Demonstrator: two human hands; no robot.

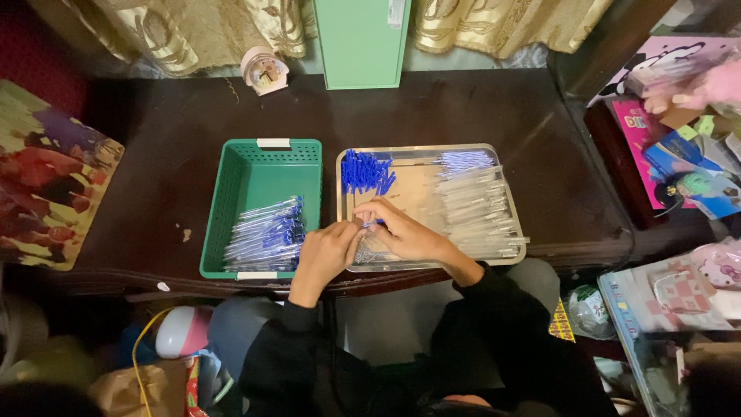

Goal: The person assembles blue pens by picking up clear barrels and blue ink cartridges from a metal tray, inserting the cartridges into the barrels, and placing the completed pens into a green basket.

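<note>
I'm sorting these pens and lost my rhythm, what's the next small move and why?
Probably carry the pen pinched between the left hand and right hand over to the green basket: finished blue pens already lie stacked there, while loose parts remain in the metal tray.

Dark wooden table (478,108) against gold curtains (185,31). Green panel (361,42) upright at back centre, small clock (264,69) beside it. Colourful mat (46,177) left, cluttered toy boxes (679,147) right. Light dim.
</note>
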